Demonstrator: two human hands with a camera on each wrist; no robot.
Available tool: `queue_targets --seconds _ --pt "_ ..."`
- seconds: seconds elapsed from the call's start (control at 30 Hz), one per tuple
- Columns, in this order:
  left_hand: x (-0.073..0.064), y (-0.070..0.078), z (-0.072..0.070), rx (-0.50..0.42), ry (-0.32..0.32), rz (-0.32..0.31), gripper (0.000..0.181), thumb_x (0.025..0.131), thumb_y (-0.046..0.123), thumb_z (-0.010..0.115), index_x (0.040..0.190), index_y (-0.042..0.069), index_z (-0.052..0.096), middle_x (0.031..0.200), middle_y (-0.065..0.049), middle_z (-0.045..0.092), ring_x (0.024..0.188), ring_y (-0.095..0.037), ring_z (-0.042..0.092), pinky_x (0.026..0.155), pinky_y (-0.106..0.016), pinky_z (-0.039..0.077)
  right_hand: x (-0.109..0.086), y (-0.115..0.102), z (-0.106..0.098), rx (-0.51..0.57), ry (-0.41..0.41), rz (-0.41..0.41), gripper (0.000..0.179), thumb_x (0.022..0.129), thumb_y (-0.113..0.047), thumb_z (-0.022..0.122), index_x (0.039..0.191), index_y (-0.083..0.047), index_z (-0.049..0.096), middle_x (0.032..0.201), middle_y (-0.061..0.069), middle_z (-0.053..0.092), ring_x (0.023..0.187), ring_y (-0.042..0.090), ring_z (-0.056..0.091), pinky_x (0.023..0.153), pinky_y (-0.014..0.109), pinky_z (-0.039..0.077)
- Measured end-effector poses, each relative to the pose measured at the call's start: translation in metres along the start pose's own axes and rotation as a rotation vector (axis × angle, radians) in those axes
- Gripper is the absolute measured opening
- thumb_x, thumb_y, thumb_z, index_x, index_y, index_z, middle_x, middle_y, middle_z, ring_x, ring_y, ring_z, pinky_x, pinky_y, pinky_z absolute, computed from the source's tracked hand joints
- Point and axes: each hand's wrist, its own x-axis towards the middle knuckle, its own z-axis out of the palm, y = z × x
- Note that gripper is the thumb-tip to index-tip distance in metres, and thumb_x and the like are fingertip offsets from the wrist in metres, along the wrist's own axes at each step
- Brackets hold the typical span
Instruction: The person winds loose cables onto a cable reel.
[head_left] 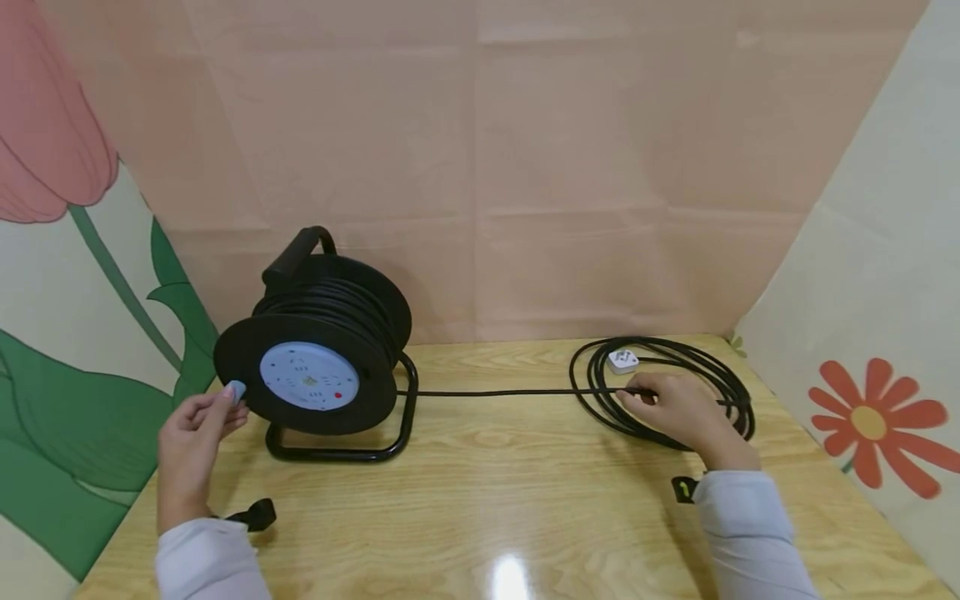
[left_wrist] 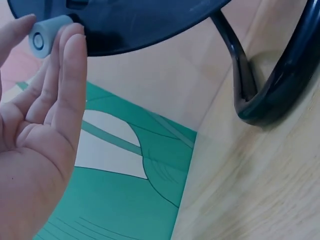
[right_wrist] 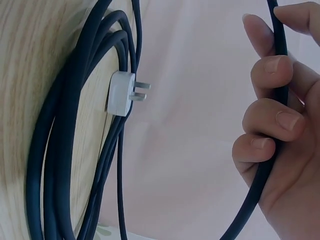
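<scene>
A black cable reel (head_left: 309,342) with a pale blue socket face stands on its tubular frame at the left in the head view. My left hand (head_left: 191,446) pinches the reel's small grey-blue winding knob (left_wrist: 50,34) between thumb and fingers at the disc's edge. A black cable (head_left: 495,392) runs straight from the reel to the right. There my right hand (head_left: 675,408) holds it above loose coils; in the right wrist view the fingers curl round the cable (right_wrist: 281,95). A white plug (head_left: 622,360) lies among the coils (head_left: 738,392), its pins showing in the right wrist view.
The wooden table (head_left: 480,500) carries everything. A pink backdrop (head_left: 480,167) rises behind it, with flower-patterned panels on both sides. The reel's black base tube (head_left: 337,455) rests on the wood. Black straps (head_left: 258,515) hang by both wrists.
</scene>
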Motion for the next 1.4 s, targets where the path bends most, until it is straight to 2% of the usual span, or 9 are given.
queue_targets --seconds 0.27,0.53,0.63,0.8,1.0,1.13,1.27,1.4 --pt "-0.002 0.008 0.004 -0.074 0.091 -0.019 0.034 0.079 0.021 0.074 0.104 0.001 0.063 0.080 0.002 0.072 0.073 -0.013 0.066 0.068 -0.016 0.055 0.002 -0.005 0.004 0.030 -0.064 0.019 0.021 0.089 -0.050 0.056 0.082 -0.031 0.062 0.065 -0.009 0.051 0.056 0.010 0.043 0.051 0.030 0.035" --pt "-0.001 0.018 0.012 -0.140 0.166 -0.014 0.037 0.074 0.020 0.079 0.104 0.001 0.067 0.076 0.000 0.072 0.072 -0.016 0.066 0.067 -0.017 0.055 0.005 -0.011 0.012 0.030 -0.067 0.008 0.026 0.088 -0.054 0.055 0.091 -0.031 0.065 0.074 -0.009 0.059 0.064 0.009 0.050 0.056 0.034 0.043" --pt "0.000 0.022 0.017 -0.197 0.203 -0.002 0.039 0.071 0.018 0.081 0.102 0.000 0.068 0.075 -0.001 0.071 0.071 -0.017 0.066 0.066 -0.018 0.055 0.005 -0.012 0.013 -0.002 -0.055 0.037 0.026 0.085 -0.059 0.055 0.085 -0.034 0.064 0.070 -0.008 0.060 0.060 0.010 0.050 0.050 0.035 0.042" --pt "0.000 0.028 0.025 -0.317 0.258 0.028 0.041 0.066 0.014 0.083 0.100 -0.003 0.068 0.075 -0.004 0.071 0.067 -0.016 0.065 0.063 -0.020 0.056 0.004 -0.013 0.012 -0.075 -0.017 0.084 0.029 0.082 -0.066 0.054 0.075 -0.038 0.059 0.058 -0.009 0.053 0.050 0.011 0.044 0.041 0.032 0.032" --pt "-0.001 0.033 0.030 -0.348 0.279 0.089 0.039 0.066 0.010 0.083 0.099 -0.005 0.068 0.074 -0.004 0.070 0.065 -0.016 0.065 0.061 -0.019 0.056 0.006 -0.016 0.012 -0.015 -0.044 0.040 0.024 0.086 -0.058 0.053 0.081 -0.036 0.060 0.064 -0.011 0.053 0.056 0.009 0.045 0.048 0.030 0.036" --pt "-0.003 0.034 0.033 -0.355 0.281 0.124 0.036 0.068 0.008 0.081 0.099 -0.005 0.068 0.072 -0.004 0.070 0.064 -0.016 0.065 0.061 -0.019 0.056 0.006 -0.015 0.011 -0.061 -0.050 0.086 0.035 0.084 -0.067 0.048 0.081 -0.035 0.062 0.066 -0.009 0.057 0.055 0.010 0.046 0.045 0.031 0.036" --pt "-0.002 0.036 0.037 -0.387 0.291 0.133 0.037 0.067 0.007 0.082 0.099 -0.006 0.068 0.073 -0.005 0.070 0.064 -0.016 0.065 0.060 -0.019 0.056 0.004 -0.014 0.011 -0.092 -0.024 0.113 0.041 0.081 -0.071 0.048 0.076 -0.033 0.061 0.058 -0.008 0.053 0.050 0.012 0.043 0.040 0.031 0.033" --pt "-0.003 0.040 0.043 -0.396 0.306 0.144 0.040 0.065 0.008 0.083 0.100 -0.005 0.068 0.075 -0.005 0.069 0.065 -0.016 0.064 0.061 -0.019 0.056 0.006 -0.016 0.012 -0.069 0.035 0.043 0.032 0.085 -0.063 0.052 0.077 -0.032 0.061 0.055 -0.010 0.050 0.048 0.010 0.042 0.043 0.030 0.034"
